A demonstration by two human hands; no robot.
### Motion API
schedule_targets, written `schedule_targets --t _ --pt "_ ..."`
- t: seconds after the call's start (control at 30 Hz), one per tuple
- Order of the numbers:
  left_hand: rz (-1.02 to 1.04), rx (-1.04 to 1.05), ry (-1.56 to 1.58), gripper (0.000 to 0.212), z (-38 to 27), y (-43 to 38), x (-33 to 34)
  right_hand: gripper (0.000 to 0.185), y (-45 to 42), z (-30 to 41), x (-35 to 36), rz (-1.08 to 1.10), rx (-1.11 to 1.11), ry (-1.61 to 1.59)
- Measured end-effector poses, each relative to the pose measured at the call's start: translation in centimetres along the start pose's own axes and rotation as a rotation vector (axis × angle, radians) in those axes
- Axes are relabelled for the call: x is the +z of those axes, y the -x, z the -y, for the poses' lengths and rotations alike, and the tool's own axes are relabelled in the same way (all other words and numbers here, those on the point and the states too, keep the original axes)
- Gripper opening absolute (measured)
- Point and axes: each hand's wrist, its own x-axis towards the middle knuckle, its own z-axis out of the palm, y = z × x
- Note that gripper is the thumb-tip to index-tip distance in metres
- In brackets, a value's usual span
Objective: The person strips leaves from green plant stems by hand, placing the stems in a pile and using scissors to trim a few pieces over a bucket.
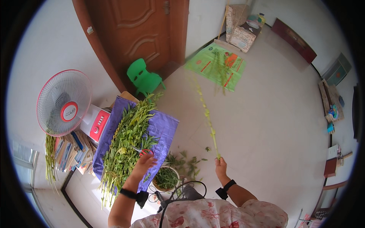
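Note:
My right hand (221,166) is closed around the lower end of a long green stalk (210,122), which points away over the floor and carries small buds or pods and hardly any leaves. At the near right side of a leafy heap of cut stems (128,136) is my left hand (145,164), fingers partly spread, beside the red handles of a pair of scissors (146,152). Whether it touches them cannot be told. The heap lies on a purple woven sack (168,125). Below it stands a round container (178,178) of loose green leaves.
Fallen leaves (189,165) lie on the floor beside the container. A pink and white electric fan (98,122) and stacked books (71,151) are at the left. A green child's chair (144,78) stands by the door; farther off, more stalks lie on a green sack (199,58).

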Motion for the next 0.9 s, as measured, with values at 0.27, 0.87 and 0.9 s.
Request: schedule_targets --t 0.27,0.87,0.9 --pt "-0.368 -0.204 0.040 0.032 5.8 7.9 -7.0 0.051 -31.9 11.5 -7.9 -0.552 -0.097 0.290" --pt "-0.780 -0.247 0.044 0.026 15.9 20.7 -5.4 0.013 -15.9 6.9 8.8 0.485 -0.053 -0.213" --pt "-0.781 -0.254 0.061 0.025 16.8 20.5 -5.4 0.013 -14.9 7.2 8.8 0.540 -0.024 -0.220"
